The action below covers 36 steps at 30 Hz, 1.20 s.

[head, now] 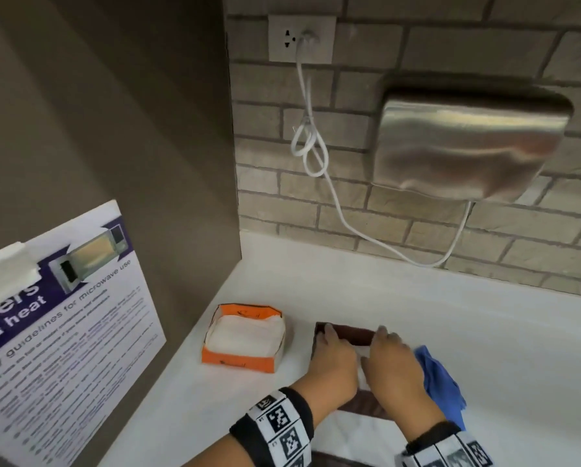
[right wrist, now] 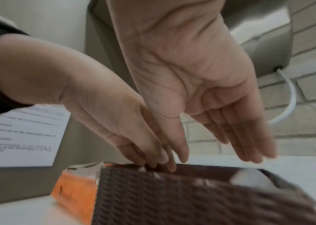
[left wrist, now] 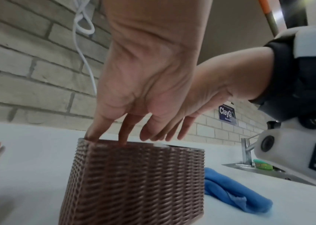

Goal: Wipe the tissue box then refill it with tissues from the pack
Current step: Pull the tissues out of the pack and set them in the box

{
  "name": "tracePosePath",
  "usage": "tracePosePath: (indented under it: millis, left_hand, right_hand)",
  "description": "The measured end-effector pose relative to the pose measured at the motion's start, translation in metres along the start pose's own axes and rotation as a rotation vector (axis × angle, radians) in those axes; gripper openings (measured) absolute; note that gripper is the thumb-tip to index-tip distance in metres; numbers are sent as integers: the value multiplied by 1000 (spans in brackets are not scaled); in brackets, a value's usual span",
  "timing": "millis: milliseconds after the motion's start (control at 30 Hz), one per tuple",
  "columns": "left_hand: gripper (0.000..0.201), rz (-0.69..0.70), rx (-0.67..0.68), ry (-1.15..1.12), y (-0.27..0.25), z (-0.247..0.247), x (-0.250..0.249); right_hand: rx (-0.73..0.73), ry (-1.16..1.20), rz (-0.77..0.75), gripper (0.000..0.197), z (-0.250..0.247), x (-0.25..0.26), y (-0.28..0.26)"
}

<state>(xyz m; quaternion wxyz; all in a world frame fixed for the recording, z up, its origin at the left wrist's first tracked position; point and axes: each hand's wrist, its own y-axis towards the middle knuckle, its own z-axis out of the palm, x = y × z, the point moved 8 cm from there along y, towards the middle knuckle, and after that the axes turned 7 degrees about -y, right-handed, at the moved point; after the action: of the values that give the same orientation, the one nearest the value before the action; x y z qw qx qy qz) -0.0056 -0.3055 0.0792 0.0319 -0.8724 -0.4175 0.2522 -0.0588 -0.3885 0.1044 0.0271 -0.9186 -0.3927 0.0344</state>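
Note:
A brown woven tissue box (head: 346,332) stands open-topped on the white counter (head: 451,332). Both my hands are over it. My left hand (head: 331,345) has straight fingers (left wrist: 124,134) dipping inside the box's left end. To its right, my right hand (head: 388,345) holds flat, straight fingers (right wrist: 249,144) above the opening. White tissue (right wrist: 249,178) shows inside the box. The orange tissue pack (head: 245,335), top cut open and white tissues inside, sits just left of the box. A blue cloth (head: 441,379) lies against the box's right side.
A steel hand dryer (head: 468,143) hangs on the brick wall above, its white cord (head: 312,146) looping to a socket. A microwave poster (head: 63,332) covers the left panel. A sink with tap (left wrist: 247,153) lies further right. A brown-edged flat piece (head: 356,433) lies under my wrists.

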Motion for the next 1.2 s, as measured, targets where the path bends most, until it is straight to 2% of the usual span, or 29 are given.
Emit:
tracePosePath:
  millis: [100, 167, 267, 367, 467, 533, 600, 667, 733, 767, 867, 967, 1100, 1200]
  left_hand:
    - [46, 105, 42, 78, -8, -5, -9]
    - [45, 102, 99, 38, -13, -1, -2]
    - [41, 103, 111, -79, -15, 1, 2]
    - [36, 175, 22, -262, -16, -14, 2]
    - [31, 191, -135, -516, -13, -50, 33]
    - [27, 150, -236, -557, -6, -78, 70]
    - [25, 62, -255, -477, 10, -94, 117]
    - [28, -45, -186, -341, 27, -99, 159]
    - [32, -63, -102, -256, 37, -94, 181]
    - [35, -52, -56, -237, 41, -89, 185]
    - [36, -18, 66, -267, 43, -74, 185]
    - [18, -30, 39, -434, 42, -69, 183]
    - [25, 14, -15, -428, 51, -69, 183]
    - [13, 157, 59, -238, 54, -66, 175]
  right_hand:
    - [-59, -1, -98, 34, -3, 3, -2]
    - [10, -29, -123, 34, 11, 7, 0]
    - [153, -71, -133, 41, 38, 9, 1]
    - [200, -32, -133, 44, 47, 5, 5]
    - [246, 34, -118, 46, 41, -1, 5]
    - [258, 101, -99, 48, 34, -4, 1]
    - [197, 149, -79, 49, 20, -4, -5]
    - [35, 209, -89, 46, -1, 5, -11]
    - [-96, 335, -154, 40, -20, 29, -21]
    - [-115, 420, -205, 37, -25, 47, -26]
    - [-39, 601, -415, 36, -24, 113, -40]
    - [51, 523, -567, 43, 0, 169, -46]
    - [144, 221, -504, 45, 42, 189, -41]
    - [106, 165, -486, 41, 51, 188, -35]
